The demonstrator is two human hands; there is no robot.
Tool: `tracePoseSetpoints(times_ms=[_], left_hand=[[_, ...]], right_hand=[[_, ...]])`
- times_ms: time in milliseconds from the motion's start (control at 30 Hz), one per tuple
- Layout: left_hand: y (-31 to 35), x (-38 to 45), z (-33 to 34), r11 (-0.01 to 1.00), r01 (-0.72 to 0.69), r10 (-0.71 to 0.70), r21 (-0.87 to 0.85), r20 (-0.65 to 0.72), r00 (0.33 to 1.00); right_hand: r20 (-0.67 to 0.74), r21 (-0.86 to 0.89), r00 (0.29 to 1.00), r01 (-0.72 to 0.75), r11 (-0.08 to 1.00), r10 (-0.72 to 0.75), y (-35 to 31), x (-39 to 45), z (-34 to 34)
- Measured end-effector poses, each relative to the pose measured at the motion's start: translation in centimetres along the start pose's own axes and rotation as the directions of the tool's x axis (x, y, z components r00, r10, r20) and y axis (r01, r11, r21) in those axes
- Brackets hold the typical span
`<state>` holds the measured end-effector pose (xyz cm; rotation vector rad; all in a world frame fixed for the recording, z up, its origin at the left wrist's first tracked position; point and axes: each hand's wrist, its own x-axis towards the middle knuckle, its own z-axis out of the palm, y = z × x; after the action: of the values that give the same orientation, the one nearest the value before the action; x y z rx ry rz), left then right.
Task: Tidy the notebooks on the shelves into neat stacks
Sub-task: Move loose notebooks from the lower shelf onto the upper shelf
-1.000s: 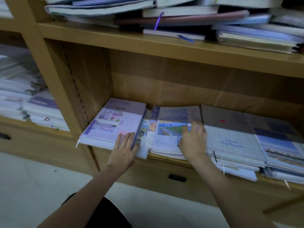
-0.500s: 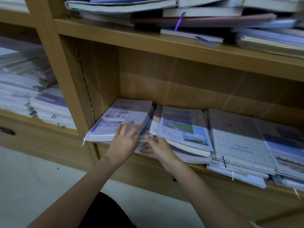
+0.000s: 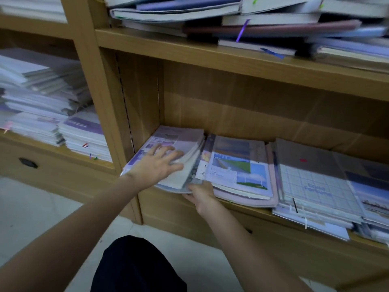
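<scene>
On the lower shelf (image 3: 248,209), a pile of lilac-covered notebooks (image 3: 185,140) lies against the left wall. My left hand (image 3: 156,163) rests flat on top of it, fingers spread. My right hand (image 3: 200,193) grips the front edge of the thin notebooks at the pile's bottom right corner, fingers underneath. Beside it lies a stack topped by a landscape-cover notebook (image 3: 237,165), then a stack with a grey grid-cover notebook (image 3: 313,178).
The upper shelf (image 3: 231,57) carries a loose, crooked heap of thick notebooks (image 3: 252,20). The left bay holds stacks of white and purple notebooks (image 3: 48,114). A drawer pull (image 3: 28,163) sits below them. Pale floor lies underneath.
My left hand slid from the pile's front edge onto its top. My right hand went from the landscape cover to the bottom edge between the two left stacks. The view shifted left.
</scene>
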<state>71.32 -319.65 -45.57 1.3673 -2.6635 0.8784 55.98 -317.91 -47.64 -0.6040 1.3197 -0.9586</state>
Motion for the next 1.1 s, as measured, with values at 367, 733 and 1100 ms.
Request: tracePoseSetpoints(times_ms=[367,733,1100], left_hand=[[-1.4,0.9,-3.2,0.976,0.204,-0.17,-0.08,0.309,0.936],[0.6,-1.2,-6.1,0.745,0.337,-0.058,-0.576,0.447,0.893],[4.4,1.9,-10.4,-0.898,0.179,-0.178,-0.402,0.704,0.688]], right_hand=[[0.065,0.051,0.981,0.18,0.982,-0.183,-5.6,-2.3,0.6],[0.266,0.033,0.909,0.323,0.946,-0.32,-14.2,-10.3,-5.3],[0.269,0.163,0.833,0.455,0.876,-0.483,-14.2,-12.9,-11.9]])
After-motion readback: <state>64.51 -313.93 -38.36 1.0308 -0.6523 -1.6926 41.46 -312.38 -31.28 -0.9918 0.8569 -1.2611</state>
